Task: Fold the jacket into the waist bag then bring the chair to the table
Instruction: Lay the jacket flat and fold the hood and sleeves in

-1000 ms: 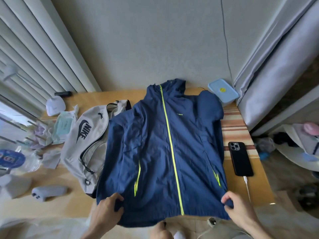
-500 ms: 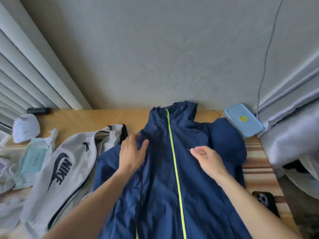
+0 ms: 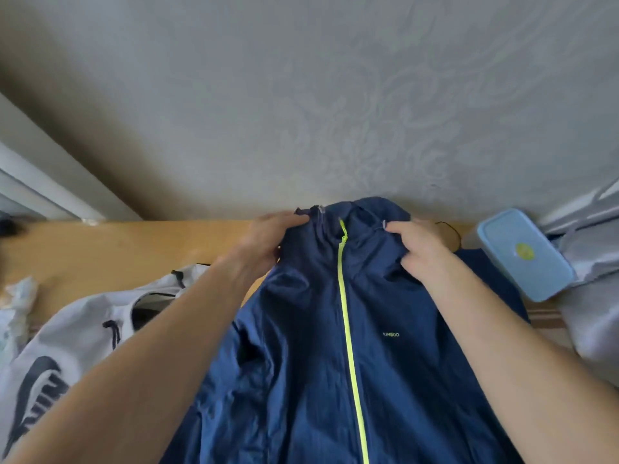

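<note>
A navy jacket (image 3: 385, 363) with a neon yellow zipper lies face up on the wooden table (image 3: 127, 249), its collar toward the wall. My left hand (image 3: 268, 239) grips the left side of the collar and hood. My right hand (image 3: 418, 249) grips the right side of the collar. A grey waist bag (image 3: 67, 349) with a dark logo lies to the jacket's left, partly under my left forearm, its zipper opening showing. No chair is in view.
A light blue lidded box (image 3: 526, 256) sits at the table's far right by grey curtain fabric (image 3: 589, 296). Crumpled white packets (image 3: 16, 303) lie at the left edge. The wall stands directly behind the table.
Both hands went from the jacket's hem up over the chest to the collar, which they now grip. The camera has leaned in closer to the wall.
</note>
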